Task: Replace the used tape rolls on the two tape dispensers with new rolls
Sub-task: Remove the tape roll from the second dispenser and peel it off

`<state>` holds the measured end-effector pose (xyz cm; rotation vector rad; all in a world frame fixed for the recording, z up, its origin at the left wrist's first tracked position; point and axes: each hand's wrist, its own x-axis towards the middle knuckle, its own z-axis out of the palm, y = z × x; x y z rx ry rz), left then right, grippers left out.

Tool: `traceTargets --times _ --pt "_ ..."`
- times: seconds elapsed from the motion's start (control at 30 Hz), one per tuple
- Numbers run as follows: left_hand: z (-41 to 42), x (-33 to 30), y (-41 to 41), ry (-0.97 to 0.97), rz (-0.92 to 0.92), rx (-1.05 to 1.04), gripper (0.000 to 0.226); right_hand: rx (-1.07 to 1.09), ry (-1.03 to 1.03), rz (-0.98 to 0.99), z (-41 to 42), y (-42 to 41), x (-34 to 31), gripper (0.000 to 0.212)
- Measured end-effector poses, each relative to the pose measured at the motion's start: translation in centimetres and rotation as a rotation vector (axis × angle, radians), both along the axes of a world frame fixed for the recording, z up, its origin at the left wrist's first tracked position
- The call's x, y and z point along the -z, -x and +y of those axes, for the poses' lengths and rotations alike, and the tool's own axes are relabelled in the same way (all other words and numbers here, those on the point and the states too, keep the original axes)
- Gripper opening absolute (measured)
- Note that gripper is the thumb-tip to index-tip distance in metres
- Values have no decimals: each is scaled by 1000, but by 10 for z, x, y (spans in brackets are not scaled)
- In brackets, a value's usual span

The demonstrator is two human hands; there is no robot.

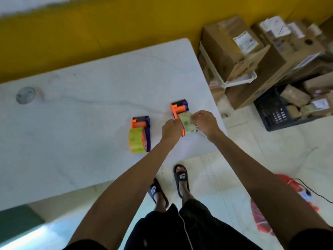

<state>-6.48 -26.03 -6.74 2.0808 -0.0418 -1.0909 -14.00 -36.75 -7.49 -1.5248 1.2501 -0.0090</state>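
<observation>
Two orange and purple tape dispensers lie on the white table (72, 109). The left dispenser (141, 123) carries a yellowish tape roll (136, 140) and nobody touches it. The right dispenser (179, 108) sits near the table's right edge with a pale yellow-green tape roll (187, 123) in it. My left hand (171, 129) pinches the roll's left side. My right hand (205, 123) grips its right side. Both hands cover the lower part of that dispenser.
A round grey mark (25, 95) is on the table at far left. Cardboard boxes (252, 56) are stacked on the floor to the right, beside a black crate (275, 112) with parcels. A red bag (266, 213) and a cable lie on the floor at lower right.
</observation>
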Motion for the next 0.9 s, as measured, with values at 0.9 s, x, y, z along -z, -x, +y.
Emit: traceTargets --times 0.9 --pt "-22 -34 -27 154 162 -243 20 -76 -130 -174 -16 -21 -19 17"
